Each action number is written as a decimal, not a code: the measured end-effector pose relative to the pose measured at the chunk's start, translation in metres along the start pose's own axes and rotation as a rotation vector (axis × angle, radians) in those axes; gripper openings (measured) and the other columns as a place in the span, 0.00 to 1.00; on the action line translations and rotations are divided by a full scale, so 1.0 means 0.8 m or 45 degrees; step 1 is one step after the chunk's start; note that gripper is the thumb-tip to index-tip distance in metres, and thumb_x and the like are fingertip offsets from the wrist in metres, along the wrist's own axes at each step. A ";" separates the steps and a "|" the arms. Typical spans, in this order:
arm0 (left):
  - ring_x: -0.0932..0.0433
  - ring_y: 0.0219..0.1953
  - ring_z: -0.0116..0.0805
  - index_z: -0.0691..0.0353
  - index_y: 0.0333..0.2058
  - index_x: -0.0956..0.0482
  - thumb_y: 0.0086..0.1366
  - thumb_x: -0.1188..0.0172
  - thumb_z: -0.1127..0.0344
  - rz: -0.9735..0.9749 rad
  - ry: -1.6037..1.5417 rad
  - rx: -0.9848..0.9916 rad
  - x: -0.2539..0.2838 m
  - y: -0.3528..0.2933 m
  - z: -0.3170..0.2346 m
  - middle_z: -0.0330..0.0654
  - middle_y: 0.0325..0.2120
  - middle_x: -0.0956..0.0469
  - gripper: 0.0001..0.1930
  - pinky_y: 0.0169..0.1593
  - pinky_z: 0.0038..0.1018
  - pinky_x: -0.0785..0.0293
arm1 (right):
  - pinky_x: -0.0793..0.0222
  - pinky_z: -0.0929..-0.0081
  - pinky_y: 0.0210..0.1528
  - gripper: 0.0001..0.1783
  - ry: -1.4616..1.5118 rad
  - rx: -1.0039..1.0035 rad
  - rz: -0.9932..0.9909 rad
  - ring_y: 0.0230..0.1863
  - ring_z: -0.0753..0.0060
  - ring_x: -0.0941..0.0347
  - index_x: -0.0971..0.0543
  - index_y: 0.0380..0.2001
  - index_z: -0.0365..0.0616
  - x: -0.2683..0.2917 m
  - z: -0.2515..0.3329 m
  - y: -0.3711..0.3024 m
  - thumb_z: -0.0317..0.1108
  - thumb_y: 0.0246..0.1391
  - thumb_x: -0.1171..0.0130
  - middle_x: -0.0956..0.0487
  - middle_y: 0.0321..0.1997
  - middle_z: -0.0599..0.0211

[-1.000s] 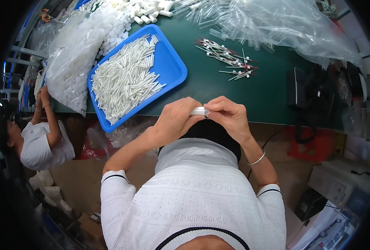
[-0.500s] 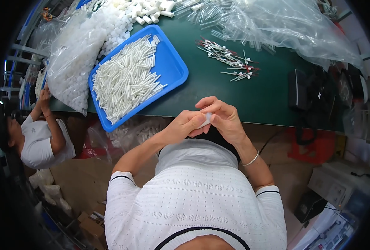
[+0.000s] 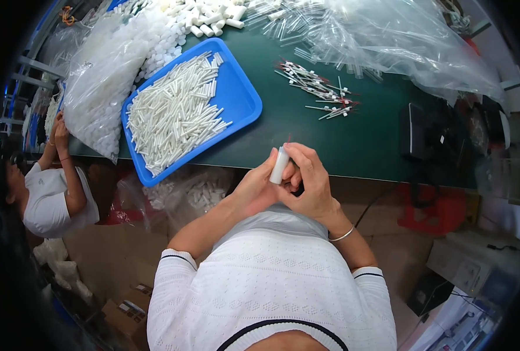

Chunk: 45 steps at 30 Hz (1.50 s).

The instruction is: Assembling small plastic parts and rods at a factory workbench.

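Observation:
A white plastic tube (image 3: 280, 166) stands nearly upright between my two hands, in front of the table edge. Thin red wire ends stick up from its top. My left hand (image 3: 256, 186) grips it from the left, the thumb along its side. My right hand (image 3: 314, 182) is closed about it from the right, its index finger at the top and its thumb near the bottom. Some of the fingers are hidden behind the tube. Beyond the hands on the green table (image 3: 307, 140) lies a loose pile of thin white sticks with red wires (image 3: 319, 89).
A blue tray (image 3: 245, 105) full of short white rods (image 3: 175, 114) lies at the left. Behind it are a bag of white caps (image 3: 99, 93) and thick white tubes (image 3: 213, 22). Clear tubes in plastic (image 3: 353, 35) lie far right. Another person (image 3: 61, 187) works at the left.
The tube has turned from lying half hidden in my fingers to nearly upright, red wires showing at its top. Both hands have shifted their grip and moved slightly toward me.

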<state>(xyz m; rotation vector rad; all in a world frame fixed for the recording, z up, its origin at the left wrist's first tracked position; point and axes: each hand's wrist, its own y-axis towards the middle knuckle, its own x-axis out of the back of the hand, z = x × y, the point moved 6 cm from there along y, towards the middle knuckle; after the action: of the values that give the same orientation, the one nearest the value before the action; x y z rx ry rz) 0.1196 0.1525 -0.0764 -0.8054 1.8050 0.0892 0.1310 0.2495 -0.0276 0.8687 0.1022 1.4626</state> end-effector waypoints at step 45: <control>0.23 0.22 0.21 0.65 0.45 0.23 0.69 0.49 0.68 -0.253 1.336 -0.635 -0.016 0.015 -0.106 0.38 0.24 0.23 0.10 0.24 0.18 0.29 | 0.28 0.78 0.45 0.22 1.091 -0.682 -0.199 0.44 0.73 0.25 0.30 0.55 0.33 -0.029 -0.071 0.056 0.29 0.59 0.41 0.22 0.47 0.56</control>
<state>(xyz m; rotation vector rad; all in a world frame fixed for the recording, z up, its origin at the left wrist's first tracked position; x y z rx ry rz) 0.0461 0.1314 -0.0363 -1.5744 2.7116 -0.0286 0.0592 0.2486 -0.0521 -0.2275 0.3835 1.5202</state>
